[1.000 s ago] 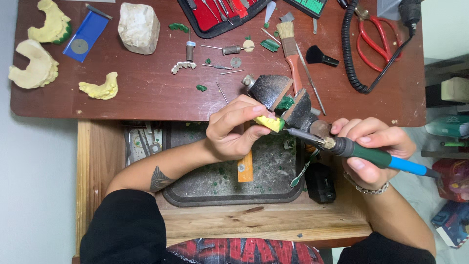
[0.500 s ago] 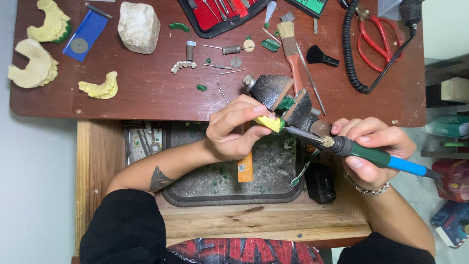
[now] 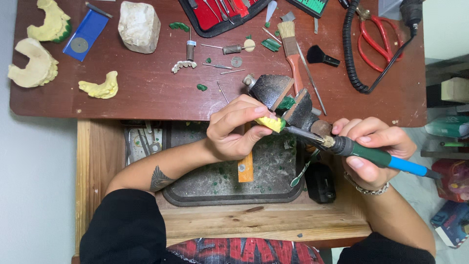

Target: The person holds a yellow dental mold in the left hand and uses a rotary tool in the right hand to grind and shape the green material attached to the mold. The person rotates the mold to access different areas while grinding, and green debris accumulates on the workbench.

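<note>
Nothing has shifted: at frame centre my left hand (image 3: 234, 132) still pinches the yellow cast (image 3: 270, 123), my right hand (image 3: 373, 149) still grips the handpiece (image 3: 364, 152), tip touching it.

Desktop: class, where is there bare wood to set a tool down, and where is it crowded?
Bare: between the white stone block, the yellow cast and the desk's front edge. Crowded: around the brush, coiled cord and vise beside the left hand.

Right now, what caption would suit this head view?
Left hand steadies a yellow dental cast while right hand applies a green-handled tool.
</note>
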